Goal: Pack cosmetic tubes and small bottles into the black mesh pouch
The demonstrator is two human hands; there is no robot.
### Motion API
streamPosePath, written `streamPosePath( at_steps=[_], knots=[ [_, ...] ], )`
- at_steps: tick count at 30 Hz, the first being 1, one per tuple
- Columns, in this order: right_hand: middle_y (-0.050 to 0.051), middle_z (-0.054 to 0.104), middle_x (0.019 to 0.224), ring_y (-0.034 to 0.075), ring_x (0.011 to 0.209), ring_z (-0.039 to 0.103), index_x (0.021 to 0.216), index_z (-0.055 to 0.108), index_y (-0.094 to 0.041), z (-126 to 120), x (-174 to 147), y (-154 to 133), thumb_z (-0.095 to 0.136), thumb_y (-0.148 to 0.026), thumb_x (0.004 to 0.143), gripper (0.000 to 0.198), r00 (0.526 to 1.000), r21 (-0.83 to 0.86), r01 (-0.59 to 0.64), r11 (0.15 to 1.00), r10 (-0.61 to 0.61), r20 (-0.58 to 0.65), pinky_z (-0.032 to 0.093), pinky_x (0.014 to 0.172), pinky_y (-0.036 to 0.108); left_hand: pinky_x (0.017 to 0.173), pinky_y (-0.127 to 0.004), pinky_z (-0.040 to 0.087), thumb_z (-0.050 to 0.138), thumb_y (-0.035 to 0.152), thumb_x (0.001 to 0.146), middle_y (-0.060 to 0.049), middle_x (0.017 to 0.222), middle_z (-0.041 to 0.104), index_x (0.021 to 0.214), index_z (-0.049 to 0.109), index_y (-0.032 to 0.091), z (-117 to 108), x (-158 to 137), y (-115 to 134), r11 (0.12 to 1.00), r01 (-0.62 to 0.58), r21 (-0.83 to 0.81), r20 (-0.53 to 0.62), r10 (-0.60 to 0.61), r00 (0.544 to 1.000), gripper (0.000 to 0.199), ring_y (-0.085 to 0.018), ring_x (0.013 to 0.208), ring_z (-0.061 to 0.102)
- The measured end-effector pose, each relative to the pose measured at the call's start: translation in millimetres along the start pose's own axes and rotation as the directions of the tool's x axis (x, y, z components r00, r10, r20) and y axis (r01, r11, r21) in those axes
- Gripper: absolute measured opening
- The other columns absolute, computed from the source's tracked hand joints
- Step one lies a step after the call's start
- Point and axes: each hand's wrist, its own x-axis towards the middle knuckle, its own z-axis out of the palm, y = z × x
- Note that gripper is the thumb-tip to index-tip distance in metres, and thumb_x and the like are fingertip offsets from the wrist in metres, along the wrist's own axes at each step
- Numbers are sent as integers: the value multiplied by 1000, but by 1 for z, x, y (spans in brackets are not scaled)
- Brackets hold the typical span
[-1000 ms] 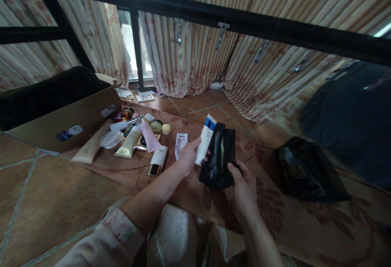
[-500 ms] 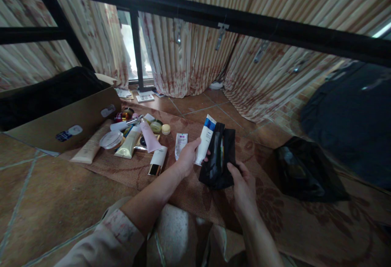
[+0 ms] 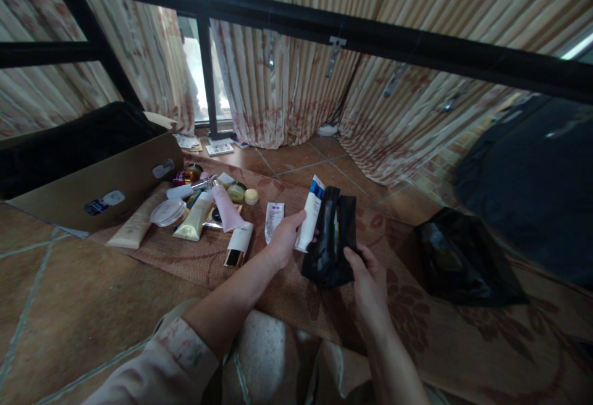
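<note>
My left hand (image 3: 286, 239) is closed around a white squeeze tube with a blue end (image 3: 310, 213), tilted with the blue end up. Right beside the tube is a black pouch (image 3: 328, 263), its top open and something pale showing inside. My right hand (image 3: 367, 272) grips the pouch's right edge between thumb and fingers. To the left of my left hand lies a small white sachet (image 3: 273, 220). Further left are a bottle with a gold cap (image 3: 239, 246), a pink tube (image 3: 227, 207), a pale yellow tube (image 3: 193, 218) and a round clear case (image 3: 168, 212).
A cardboard box (image 3: 134, 167) holding a black item stands at the left. A large beige tube (image 3: 138, 220) lies before it. Another black bag (image 3: 467, 263) sits on the patterned mat (image 3: 287, 300) at the right. A dark metal bar (image 3: 296, 16) crosses before the curtains.
The tube in my left hand has tipped very slightly and shifted a little left. My right hand stays on the pouch.
</note>
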Motion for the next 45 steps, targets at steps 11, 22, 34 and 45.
streamPosePath(
  at_steps=[11, 22, 34, 45],
  knots=[
    [5, 73, 94, 21, 84, 65, 100, 69, -17, -3, 2, 7, 67, -44, 74, 37, 1000, -11, 2, 1000, -2, 10, 49, 76, 32, 60, -22, 43, 80, 30, 58, -2, 76, 68, 88, 68, 12, -2, 2, -3, 986, -141, 91, 87, 133, 987, 36, -11, 62, 57],
    [4, 73, 94, 21, 86, 65, 100, 70, -18, -3, 3, 9, 67, -43, 73, 36, 1000, -14, 14, 1000, -14, 5, 49, 77, 32, 57, -22, 41, 76, 18, 58, 1, 69, 63, 83, 63, 13, -13, 2, -3, 793, -285, 538, 118, 264, 957, 29, -13, 62, 54],
    [5, 73, 94, 21, 83, 65, 103, 69, -17, -2, 3, 8, 68, -44, 73, 40, 1000, 2, -2, 1000, 2, 0, 49, 77, 33, 56, -22, 39, 66, 12, 62, 5, 67, 59, 81, 58, 15, -14, 2, 0, 762, -331, 557, 106, 330, 938, 21, -11, 60, 51],
    [5, 72, 96, 21, 87, 65, 103, 69, -18, -3, 3, 11, 68, -43, 74, 39, 1000, 5, 2, 1000, -2, 3, 49, 78, 32, 56, -22, 38, 66, 19, 69, 4, 64, 58, 82, 61, 14, -15, 8, -6, 732, -326, 598, 61, 364, 929, 14, -12, 60, 52]
  ],
)
